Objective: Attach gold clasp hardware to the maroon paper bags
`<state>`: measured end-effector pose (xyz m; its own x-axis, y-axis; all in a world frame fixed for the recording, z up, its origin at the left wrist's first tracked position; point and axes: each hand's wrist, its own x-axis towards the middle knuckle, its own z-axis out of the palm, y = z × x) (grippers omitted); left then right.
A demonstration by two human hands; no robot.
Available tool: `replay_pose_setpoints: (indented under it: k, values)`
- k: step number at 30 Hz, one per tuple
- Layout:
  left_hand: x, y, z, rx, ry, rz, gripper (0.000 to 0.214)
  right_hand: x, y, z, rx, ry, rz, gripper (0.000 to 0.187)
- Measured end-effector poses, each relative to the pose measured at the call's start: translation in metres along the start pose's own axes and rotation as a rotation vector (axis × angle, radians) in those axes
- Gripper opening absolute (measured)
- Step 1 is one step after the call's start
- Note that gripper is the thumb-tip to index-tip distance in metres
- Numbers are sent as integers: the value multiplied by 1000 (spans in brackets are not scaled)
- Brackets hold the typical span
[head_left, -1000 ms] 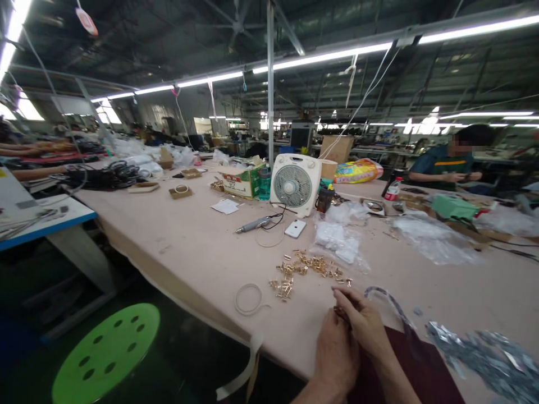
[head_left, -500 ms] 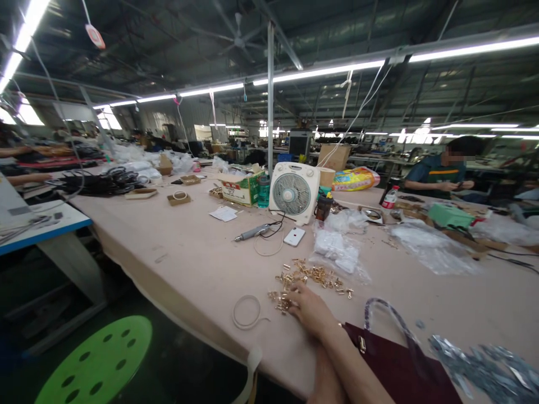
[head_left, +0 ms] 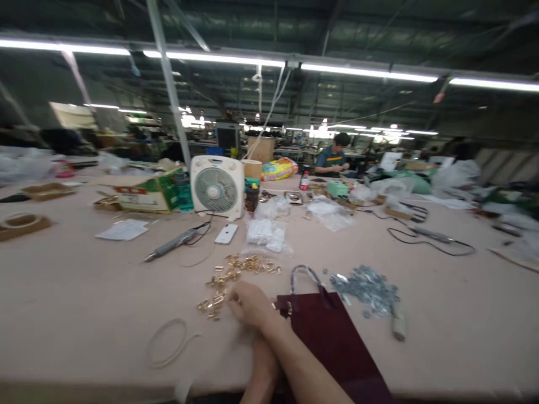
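My right hand [head_left: 249,303] is at the right edge of a scatter of small gold metal fittings [head_left: 229,274]. Its fingers are curled together, and what is between them is hidden. Beneath my right forearm crosses my left hand [head_left: 263,350], mostly covered; a fingertip shows at the upper left edge of a dark red handbag [head_left: 328,336], where it appears to grip the bag. The bag lies flat, its wrapped handle [head_left: 305,270] pointing away from me, with a gold fitting on it near the handle's left end.
Grey metal pieces [head_left: 366,289] lie right of the bag beside a pale cylinder [head_left: 398,324]. A coil of strip [head_left: 168,342] is at left. Farther back are an electric screwdriver [head_left: 172,245], a phone [head_left: 226,233], a fan [head_left: 217,188] and plastic bags [head_left: 265,233]. A co-worker [head_left: 332,157] sits beyond.
The view has swung right, bringing more of the bag and grey pieces into sight. My right hand has drawn slightly back from the gold fittings, its fingers now more curled.
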<state>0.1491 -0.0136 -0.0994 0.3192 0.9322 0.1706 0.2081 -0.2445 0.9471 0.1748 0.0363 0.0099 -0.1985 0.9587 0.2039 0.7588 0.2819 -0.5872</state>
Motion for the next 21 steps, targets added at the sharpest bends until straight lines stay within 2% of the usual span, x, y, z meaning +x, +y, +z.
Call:
replay_pose_setpoints:
  k: [1,3,6,9,11,14,16,18,21]
  values:
    - [2,3,0,5,-12,-4,34,-3,5,-6,91,88,22,5]
    - [6,11,-2,46,-42,19,35,-12,19,-19,408,326,92,16]
    - [11,25,-5,88,85,102,39,-39,50,-43,795,664,213,31]
    - [12,34,-6,88,202,132,44,-85,90,-70,867,961,318,35]
    - [11,36,-6,86,256,142,45,-121,118,-84,860,1109,388,39]
    - [10,40,-3,152,323,248,39,-172,153,-93,794,1182,487,44]
    - [12,46,4,208,297,356,33,-197,168,-92,783,1174,510,44]
    - [18,54,17,237,193,442,29,-211,177,-88,823,1163,499,44]
    - [35,70,46,242,-45,514,31,-216,182,-82,839,1153,486,43]
